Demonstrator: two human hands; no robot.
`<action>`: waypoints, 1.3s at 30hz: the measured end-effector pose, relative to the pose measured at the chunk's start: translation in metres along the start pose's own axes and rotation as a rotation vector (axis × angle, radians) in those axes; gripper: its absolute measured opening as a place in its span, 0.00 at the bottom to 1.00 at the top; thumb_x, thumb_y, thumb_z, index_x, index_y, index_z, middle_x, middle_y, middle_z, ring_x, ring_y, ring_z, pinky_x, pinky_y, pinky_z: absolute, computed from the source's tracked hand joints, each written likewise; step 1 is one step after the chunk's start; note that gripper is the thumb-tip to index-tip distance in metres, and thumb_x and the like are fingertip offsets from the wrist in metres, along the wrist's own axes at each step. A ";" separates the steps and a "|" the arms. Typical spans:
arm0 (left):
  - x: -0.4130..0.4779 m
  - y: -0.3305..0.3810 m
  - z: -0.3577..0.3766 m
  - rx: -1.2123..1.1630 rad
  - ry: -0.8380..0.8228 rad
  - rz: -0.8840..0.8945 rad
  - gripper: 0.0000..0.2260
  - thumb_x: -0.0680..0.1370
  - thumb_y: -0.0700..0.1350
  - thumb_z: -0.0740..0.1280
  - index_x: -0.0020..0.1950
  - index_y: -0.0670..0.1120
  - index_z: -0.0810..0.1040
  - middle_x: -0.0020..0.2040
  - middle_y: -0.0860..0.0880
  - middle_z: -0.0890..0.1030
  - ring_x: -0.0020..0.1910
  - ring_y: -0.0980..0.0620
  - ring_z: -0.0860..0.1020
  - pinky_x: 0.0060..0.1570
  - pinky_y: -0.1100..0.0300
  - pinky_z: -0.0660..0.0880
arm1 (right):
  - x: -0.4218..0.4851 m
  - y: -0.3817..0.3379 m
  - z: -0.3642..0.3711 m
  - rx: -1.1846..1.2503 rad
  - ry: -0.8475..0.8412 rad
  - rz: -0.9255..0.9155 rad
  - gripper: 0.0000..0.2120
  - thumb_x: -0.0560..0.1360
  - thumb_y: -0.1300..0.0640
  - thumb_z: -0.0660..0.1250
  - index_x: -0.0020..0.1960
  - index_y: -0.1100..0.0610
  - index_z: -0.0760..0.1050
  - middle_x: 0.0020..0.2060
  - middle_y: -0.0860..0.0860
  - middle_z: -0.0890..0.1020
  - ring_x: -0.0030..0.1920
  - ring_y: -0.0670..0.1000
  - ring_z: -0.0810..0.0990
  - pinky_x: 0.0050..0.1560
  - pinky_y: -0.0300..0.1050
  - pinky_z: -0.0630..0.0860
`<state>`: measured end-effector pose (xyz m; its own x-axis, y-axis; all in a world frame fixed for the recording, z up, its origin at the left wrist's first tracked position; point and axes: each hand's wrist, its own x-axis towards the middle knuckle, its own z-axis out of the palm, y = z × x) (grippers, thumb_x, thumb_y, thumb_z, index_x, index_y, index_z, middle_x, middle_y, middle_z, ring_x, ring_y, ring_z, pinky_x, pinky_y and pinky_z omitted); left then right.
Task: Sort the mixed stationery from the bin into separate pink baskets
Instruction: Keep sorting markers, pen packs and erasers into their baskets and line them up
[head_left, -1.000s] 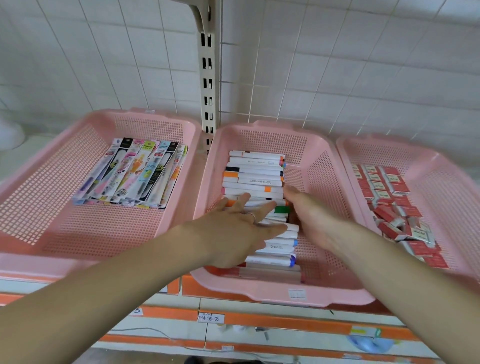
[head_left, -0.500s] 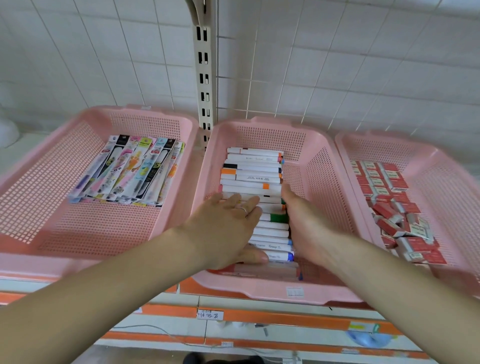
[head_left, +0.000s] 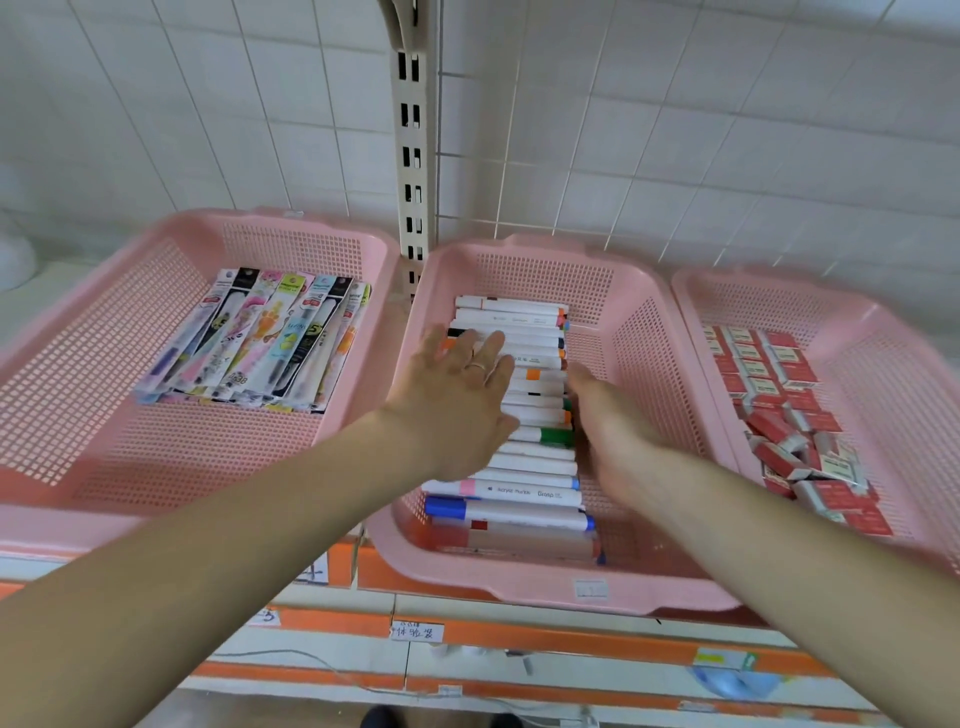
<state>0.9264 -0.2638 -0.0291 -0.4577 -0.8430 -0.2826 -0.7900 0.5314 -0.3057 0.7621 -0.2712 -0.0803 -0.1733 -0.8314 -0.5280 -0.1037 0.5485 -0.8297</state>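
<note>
The white plastic markers with coloured caps (head_left: 530, 488) lie in the middle pink mesh basket (head_left: 545, 587), long axes left to right — your left hand (head_left: 457, 400) rests flat on top, fingers straight, holding nothing, and your right hand (head_left: 608, 415), open and empty too, meets their right ends edge-on.

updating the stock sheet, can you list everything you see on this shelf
pink baskets: three, pink mesh, side by side: left basket, middle basket, right basket
packaged pens: about eight showing, mixed colours, left basket
markers: a long row, white with coloured caps, middle basket
small boxes: many, red and white, right basket
slotted upright: one, beige, on the tiled wall
shelf edge: one, orange with white labels, below the baskets
left hand: one, ring on a finger, flat on the markers
right hand: one, against the markers' right ends
</note>
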 end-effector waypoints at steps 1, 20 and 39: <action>0.005 -0.001 0.000 -0.009 -0.011 -0.019 0.29 0.85 0.57 0.42 0.81 0.42 0.43 0.82 0.42 0.42 0.81 0.41 0.45 0.77 0.40 0.43 | -0.002 -0.005 0.004 -0.046 0.003 -0.014 0.21 0.83 0.42 0.50 0.72 0.46 0.67 0.70 0.51 0.73 0.67 0.56 0.73 0.71 0.55 0.66; 0.046 -0.016 0.002 0.026 -0.031 -0.072 0.31 0.83 0.61 0.37 0.81 0.46 0.39 0.82 0.43 0.44 0.80 0.38 0.49 0.77 0.43 0.42 | 0.039 -0.055 0.021 -0.130 0.212 -0.186 0.22 0.84 0.51 0.48 0.76 0.54 0.63 0.74 0.54 0.68 0.72 0.56 0.66 0.72 0.50 0.61; 0.020 0.013 0.002 -0.067 -0.120 -0.052 0.31 0.83 0.62 0.38 0.80 0.45 0.35 0.80 0.44 0.35 0.80 0.39 0.40 0.76 0.41 0.38 | 0.009 -0.024 0.025 -0.035 0.084 -0.132 0.23 0.84 0.48 0.48 0.79 0.48 0.56 0.75 0.48 0.65 0.72 0.53 0.66 0.71 0.51 0.62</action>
<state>0.9079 -0.2736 -0.0409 -0.3665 -0.8510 -0.3761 -0.8386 0.4772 -0.2626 0.7873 -0.2942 -0.0693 -0.2374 -0.8868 -0.3965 -0.1648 0.4391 -0.8832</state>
